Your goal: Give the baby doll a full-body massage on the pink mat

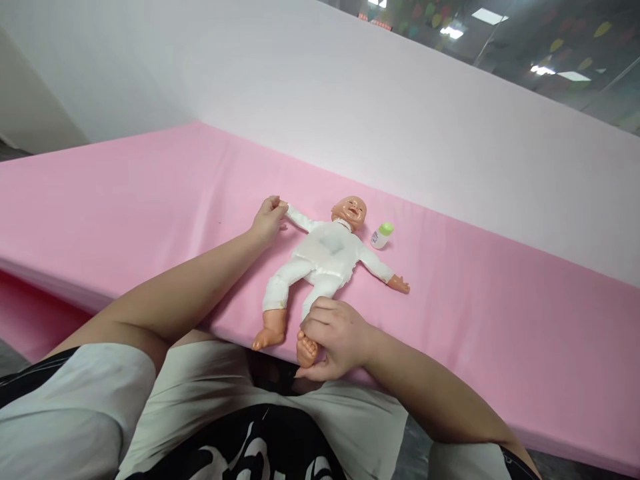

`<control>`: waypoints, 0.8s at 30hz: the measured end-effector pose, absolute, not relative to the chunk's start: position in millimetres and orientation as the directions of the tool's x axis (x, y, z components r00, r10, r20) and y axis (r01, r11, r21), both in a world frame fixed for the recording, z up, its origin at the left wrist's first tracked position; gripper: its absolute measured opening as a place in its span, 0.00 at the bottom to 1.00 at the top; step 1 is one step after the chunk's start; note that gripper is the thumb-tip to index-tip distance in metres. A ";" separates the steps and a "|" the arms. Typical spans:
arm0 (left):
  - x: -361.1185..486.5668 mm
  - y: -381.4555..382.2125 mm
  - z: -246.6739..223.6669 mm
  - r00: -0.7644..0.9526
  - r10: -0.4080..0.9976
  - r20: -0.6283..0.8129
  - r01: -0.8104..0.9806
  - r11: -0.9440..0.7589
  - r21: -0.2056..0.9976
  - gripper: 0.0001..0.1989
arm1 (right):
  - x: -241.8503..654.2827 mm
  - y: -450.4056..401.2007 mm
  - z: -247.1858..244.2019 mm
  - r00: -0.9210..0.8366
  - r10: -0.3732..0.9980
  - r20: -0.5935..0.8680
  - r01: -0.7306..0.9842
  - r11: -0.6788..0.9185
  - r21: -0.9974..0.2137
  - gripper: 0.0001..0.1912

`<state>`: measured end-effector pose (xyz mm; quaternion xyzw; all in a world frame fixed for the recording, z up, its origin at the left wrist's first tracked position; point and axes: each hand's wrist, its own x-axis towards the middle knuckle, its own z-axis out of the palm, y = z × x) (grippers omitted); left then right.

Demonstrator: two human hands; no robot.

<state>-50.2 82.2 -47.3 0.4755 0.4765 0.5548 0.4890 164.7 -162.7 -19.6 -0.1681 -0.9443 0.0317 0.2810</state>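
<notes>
We have the doll (327, 257) face up on the pink tabletop (450, 313), limbs spread. Our left hand (269, 219), at its ten o'clock, grips an arm's end; our right hand (337, 337), at six o'clock, wraps one foot, hiding the ankle, presumably steadying it. The bottle (383, 235) sits at four o'clock from its head (353, 210); the wall (425, 127) blocks twelve.
</notes>
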 end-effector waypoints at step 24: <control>-29.8 29.0 -22.8 0.664 0.637 0.392 0.335 -0.722 0.606 0.34 | 204.8 -129.7 -4.5 -0.378 0.590 0.713 0.694 0.691 -0.203 0.29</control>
